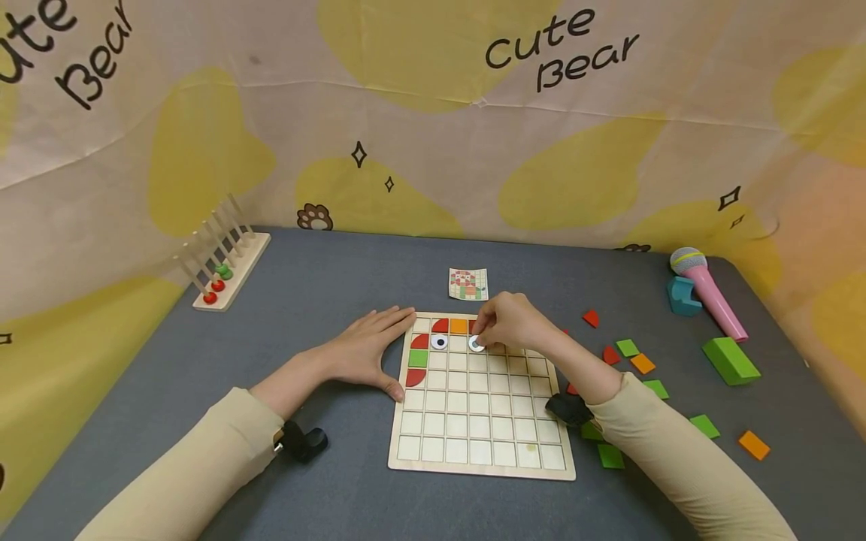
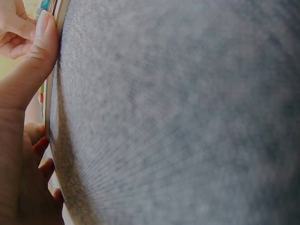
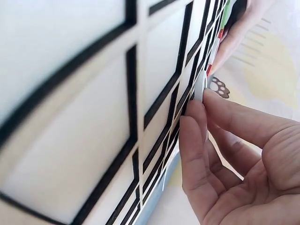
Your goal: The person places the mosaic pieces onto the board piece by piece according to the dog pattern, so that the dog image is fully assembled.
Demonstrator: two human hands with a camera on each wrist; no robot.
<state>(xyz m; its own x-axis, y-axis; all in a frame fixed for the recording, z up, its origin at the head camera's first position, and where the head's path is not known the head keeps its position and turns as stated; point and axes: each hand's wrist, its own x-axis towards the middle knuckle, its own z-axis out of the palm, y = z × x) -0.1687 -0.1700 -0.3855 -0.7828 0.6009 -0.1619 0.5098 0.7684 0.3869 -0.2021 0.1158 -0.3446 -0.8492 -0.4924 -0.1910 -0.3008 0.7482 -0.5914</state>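
Head view: right hand pinches eye tile on board.

text: "Cute Bear" | on: backdrop cloth | printed twice, left one cut off

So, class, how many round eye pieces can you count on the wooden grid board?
2, both in the second row of the board. The left eye piece lies free beside a red piece; the right eye piece is pinched by the right hand, which may hide others.

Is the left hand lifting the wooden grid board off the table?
No, the left hand rests flat against the board, which lies on the table.
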